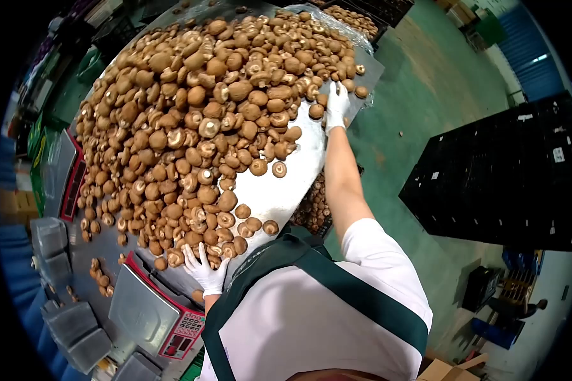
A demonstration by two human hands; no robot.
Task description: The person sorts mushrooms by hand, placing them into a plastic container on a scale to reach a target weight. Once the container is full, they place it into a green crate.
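Observation:
A large heap of brown shiitake mushrooms (190,120) covers much of the metal table (267,197). My left hand (206,269), in a white glove, lies with its fingers spread against the mushrooms at the heap's near edge. A few mushrooms touch or sit just beyond its fingertips. My right hand (337,106), gloved too, reaches to the table's right edge. Its fingers stretch forward beside several loose mushrooms, and it grips none that I can see. One mushroom (316,111) lies just left of it. The underside of both hands is hidden.
A red-framed scale (147,311) stands by my left hand, with another scale (68,178) farther up the left side. Transparent plastic boxes (76,333) are at the left. Below the table's right edge is a crate of mushrooms (314,206). Stacked black crates (496,171) stand at right.

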